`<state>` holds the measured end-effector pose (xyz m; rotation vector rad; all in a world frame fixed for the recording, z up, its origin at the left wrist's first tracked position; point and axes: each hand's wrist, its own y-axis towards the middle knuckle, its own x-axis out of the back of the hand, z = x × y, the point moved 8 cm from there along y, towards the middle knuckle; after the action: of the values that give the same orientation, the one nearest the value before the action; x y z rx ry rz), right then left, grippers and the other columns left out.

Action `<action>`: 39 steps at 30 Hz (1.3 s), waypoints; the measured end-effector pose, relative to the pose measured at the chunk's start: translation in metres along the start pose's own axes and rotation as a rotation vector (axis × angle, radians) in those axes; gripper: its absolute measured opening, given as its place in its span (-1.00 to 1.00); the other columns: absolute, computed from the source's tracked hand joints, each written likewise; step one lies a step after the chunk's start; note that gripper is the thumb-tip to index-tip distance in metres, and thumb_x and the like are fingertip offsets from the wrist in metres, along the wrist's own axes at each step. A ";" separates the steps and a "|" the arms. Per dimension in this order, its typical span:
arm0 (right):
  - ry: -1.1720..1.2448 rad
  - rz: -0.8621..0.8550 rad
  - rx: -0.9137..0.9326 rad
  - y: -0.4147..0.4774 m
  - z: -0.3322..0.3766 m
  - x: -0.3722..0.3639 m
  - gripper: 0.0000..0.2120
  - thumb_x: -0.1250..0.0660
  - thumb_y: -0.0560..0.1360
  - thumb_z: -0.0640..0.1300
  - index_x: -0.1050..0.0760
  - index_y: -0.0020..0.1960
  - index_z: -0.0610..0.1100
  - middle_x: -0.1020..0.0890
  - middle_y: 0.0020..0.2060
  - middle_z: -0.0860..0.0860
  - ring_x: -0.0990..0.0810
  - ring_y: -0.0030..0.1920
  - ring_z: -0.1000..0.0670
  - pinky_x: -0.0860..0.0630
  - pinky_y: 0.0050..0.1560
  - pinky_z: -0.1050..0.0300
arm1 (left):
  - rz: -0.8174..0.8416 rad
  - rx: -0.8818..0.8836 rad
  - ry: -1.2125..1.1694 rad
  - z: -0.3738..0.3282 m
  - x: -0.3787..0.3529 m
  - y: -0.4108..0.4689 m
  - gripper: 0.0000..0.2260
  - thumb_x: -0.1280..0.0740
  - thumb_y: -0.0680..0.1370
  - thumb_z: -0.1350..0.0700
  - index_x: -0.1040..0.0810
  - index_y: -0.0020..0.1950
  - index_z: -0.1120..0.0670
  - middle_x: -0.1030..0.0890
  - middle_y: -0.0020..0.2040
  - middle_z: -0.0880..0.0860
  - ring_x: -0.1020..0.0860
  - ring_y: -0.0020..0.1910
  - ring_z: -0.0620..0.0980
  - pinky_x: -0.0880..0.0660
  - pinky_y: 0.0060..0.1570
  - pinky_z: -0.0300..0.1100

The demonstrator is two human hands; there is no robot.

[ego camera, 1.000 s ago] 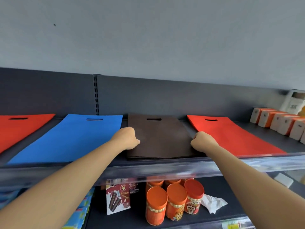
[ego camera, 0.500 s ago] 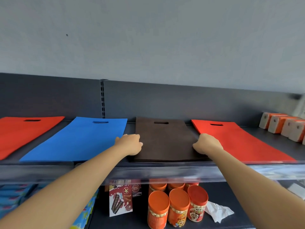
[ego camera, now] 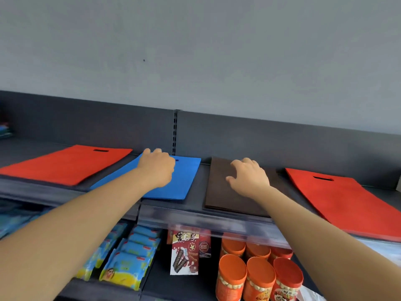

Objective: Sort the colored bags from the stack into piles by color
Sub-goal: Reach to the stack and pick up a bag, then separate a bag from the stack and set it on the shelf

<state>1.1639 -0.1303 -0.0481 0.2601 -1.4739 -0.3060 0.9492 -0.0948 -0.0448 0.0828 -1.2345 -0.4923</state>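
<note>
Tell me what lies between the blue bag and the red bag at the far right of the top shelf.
In the head view, the brown bag lies between them, the right hand resting on it, with bare dark shelf either side.

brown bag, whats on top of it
Only the right hand, fingers bent, over the brown bag's far half. The fabric under the hand is hidden, and whether the fingertips touch it is unclear.

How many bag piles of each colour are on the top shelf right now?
Red: 2 (left red pile, right red pile)
Blue: 1 (blue pile)
Brown: 1 (brown pile)
Total: 4
</note>
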 end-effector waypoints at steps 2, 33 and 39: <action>0.016 0.009 0.102 0.004 0.039 -0.001 -0.58 -0.24 0.56 0.05 -0.36 0.36 -0.10 -0.46 0.24 -0.09 -0.39 0.27 -0.14 -0.41 0.19 -0.03 | 0.018 0.038 0.100 0.029 -0.005 -0.015 -0.86 -0.18 0.60 0.15 -0.52 0.06 0.06 -0.52 -0.01 0.02 -0.43 0.09 0.04 -0.21 -0.06 -0.10; 0.178 0.194 0.752 0.008 0.605 -0.057 -0.56 -0.24 0.56 0.03 -0.35 0.37 -0.13 -0.44 0.28 -0.13 -0.38 0.31 -0.18 -0.40 0.26 -0.09 | 0.231 0.506 0.112 0.490 -0.089 -0.257 -0.83 -0.18 0.62 0.14 -0.46 0.19 0.09 -0.52 0.05 0.07 -0.45 -0.05 0.06 -0.39 -0.20 -0.08; 0.175 0.201 0.790 0.019 0.679 -0.071 -0.56 -0.23 0.56 0.05 -0.34 0.37 -0.11 -0.44 0.28 -0.11 -0.38 0.30 -0.16 -0.40 0.25 -0.07 | 0.229 0.536 0.105 0.557 -0.113 -0.272 -0.84 -0.16 0.63 0.10 -0.47 0.15 0.09 -0.55 0.06 0.06 -0.49 0.02 0.08 -0.37 -0.18 -0.07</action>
<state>0.4835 -0.0769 -0.0516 0.7426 -1.3739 0.4707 0.3246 -0.1795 -0.0420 0.4114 -1.2274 0.0502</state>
